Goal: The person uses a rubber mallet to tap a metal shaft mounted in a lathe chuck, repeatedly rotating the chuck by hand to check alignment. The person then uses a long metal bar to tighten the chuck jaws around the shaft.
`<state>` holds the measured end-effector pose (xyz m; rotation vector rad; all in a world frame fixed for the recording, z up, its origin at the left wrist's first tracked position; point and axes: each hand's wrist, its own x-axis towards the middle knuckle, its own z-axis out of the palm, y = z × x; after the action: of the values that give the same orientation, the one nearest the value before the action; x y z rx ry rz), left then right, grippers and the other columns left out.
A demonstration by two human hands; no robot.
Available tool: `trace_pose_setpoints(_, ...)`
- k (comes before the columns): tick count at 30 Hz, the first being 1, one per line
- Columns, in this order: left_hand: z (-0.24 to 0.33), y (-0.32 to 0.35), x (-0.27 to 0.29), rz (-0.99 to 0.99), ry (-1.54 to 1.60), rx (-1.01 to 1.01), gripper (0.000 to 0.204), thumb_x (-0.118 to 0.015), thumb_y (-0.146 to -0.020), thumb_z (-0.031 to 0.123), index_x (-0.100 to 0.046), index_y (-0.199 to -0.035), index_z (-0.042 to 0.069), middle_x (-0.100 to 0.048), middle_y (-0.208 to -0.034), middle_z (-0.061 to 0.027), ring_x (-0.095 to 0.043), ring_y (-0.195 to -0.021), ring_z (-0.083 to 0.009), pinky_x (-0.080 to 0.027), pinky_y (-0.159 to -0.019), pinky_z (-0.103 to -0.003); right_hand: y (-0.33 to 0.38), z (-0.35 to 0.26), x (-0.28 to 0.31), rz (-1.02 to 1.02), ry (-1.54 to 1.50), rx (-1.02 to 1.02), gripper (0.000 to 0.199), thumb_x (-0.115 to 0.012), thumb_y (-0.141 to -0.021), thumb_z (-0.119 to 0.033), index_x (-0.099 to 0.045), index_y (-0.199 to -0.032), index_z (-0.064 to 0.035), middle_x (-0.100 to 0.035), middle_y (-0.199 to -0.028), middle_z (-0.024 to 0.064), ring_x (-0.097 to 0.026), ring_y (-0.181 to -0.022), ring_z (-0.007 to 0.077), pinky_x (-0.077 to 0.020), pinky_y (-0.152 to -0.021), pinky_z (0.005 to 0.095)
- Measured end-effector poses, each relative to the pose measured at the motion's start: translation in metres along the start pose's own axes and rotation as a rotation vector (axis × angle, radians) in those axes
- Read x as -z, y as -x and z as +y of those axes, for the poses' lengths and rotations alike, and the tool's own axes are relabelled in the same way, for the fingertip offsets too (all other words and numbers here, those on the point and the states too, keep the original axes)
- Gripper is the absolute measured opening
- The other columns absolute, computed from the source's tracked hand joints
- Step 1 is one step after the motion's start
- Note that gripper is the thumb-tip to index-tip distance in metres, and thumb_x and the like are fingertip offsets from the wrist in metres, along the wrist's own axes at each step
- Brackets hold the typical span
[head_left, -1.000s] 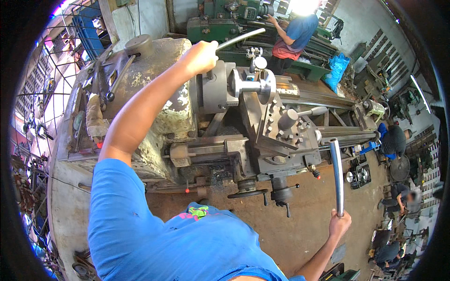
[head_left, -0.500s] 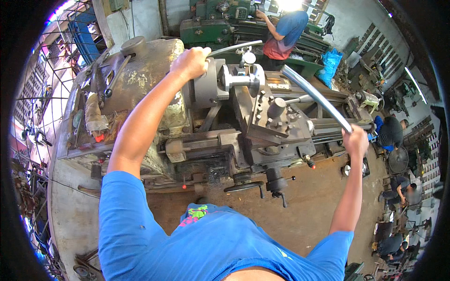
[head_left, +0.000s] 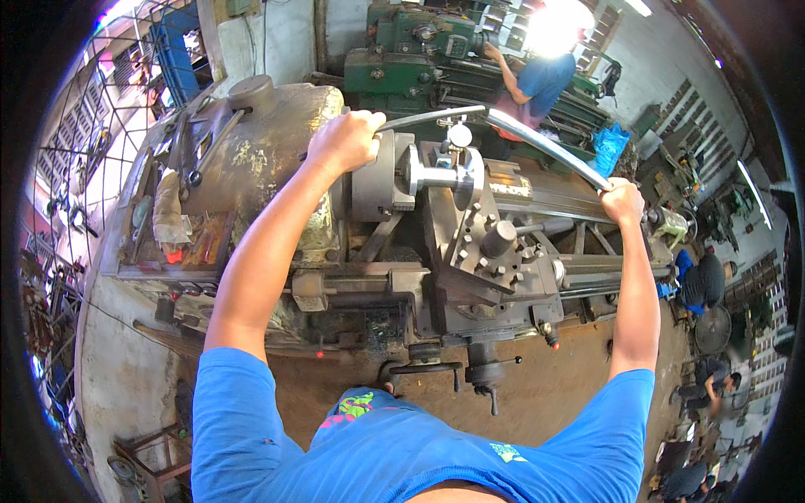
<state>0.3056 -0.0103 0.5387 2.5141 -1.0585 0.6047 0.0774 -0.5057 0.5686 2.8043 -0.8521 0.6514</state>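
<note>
My left hand [head_left: 347, 142] is closed round a slim dark metal bar [head_left: 432, 116], above the lathe's chuck [head_left: 373, 183]. In my right hand [head_left: 622, 202] is the near end of a bright metal tube [head_left: 549, 147], which slants away to the far left. The tube's far end meets the bar's right end; I cannot tell whether it is slipped over it. Below them a shiny flanged workpiece [head_left: 439, 177] sits in the chuck jaws. A round dial gauge [head_left: 459, 135] stands over the workpiece, close under the bar.
The tool post [head_left: 498, 241] stands right of the chuck, with a handwheel [head_left: 426, 367] low in front. Tools lie on the headstock [head_left: 281, 159]. Beyond, a co-worker [head_left: 543, 84] stands at a green lathe [head_left: 390, 75]; more people are far right.
My right hand has moved away from me and left with the tube, closing the gap to the bar. The view has shifted slightly.
</note>
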Motion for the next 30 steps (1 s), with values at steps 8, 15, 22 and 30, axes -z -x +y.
trace_pose_setpoints(8,0.0,-0.002,-0.001,-0.023,0.017,-0.005,0.02,-0.062,-0.088,0.02,-0.065,-0.102,0.004,-0.068,-0.095,-0.0202,-0.067,-0.091,-0.0415,-0.055,-0.081,-0.051,-0.085,-0.003,-0.047,0.099,-0.087,0.243,0.021,-0.073,-0.08,-0.035,-0.07,-0.081,-0.0144,-0.07,-0.08,0.0157,-0.067,-0.079,0.0411,-0.0517,-0.067,0.0498)
trace_pose_setpoints(15,-0.011,-0.015,0.014,-0.123,0.241,-0.071,0.047,-0.064,-0.074,0.007,-0.053,-0.12,0.007,-0.068,-0.108,-0.0208,-0.067,-0.099,-0.0416,-0.055,-0.086,-0.048,-0.19,-0.111,-0.058,0.298,-0.036,0.755,0.009,-0.065,-0.082,-0.017,-0.068,-0.083,-0.0083,-0.069,-0.082,0.0194,-0.068,-0.085,0.04,-0.0522,-0.075,0.0497)
trace_pose_setpoints(22,-0.032,-0.033,0.01,-0.021,-0.121,0.181,0.041,-0.064,-0.075,0.013,-0.063,-0.115,0.005,-0.072,-0.099,-0.021,-0.071,-0.096,-0.0409,-0.058,-0.083,-0.049,-0.167,-0.209,-0.024,-0.202,-0.025,0.738,0.029,-0.073,-0.077,-0.033,-0.077,-0.096,-0.0114,-0.074,-0.09,0.0172,-0.072,-0.086,0.0362,-0.0568,-0.08,0.0444)
trace_pose_setpoints(30,-0.038,-0.057,0.003,0.083,-0.419,0.222,0.021,-0.063,-0.076,0.022,-0.076,-0.087,0.009,-0.075,-0.088,-0.0181,-0.075,-0.084,-0.0367,-0.061,-0.079,-0.048,-0.193,-0.22,-0.036,-0.299,-0.026,0.737,0.044,-0.078,-0.075,-0.038,-0.076,-0.1,-0.0023,-0.074,-0.098,0.0229,-0.072,-0.094,0.0374,-0.0554,-0.088,0.0446)
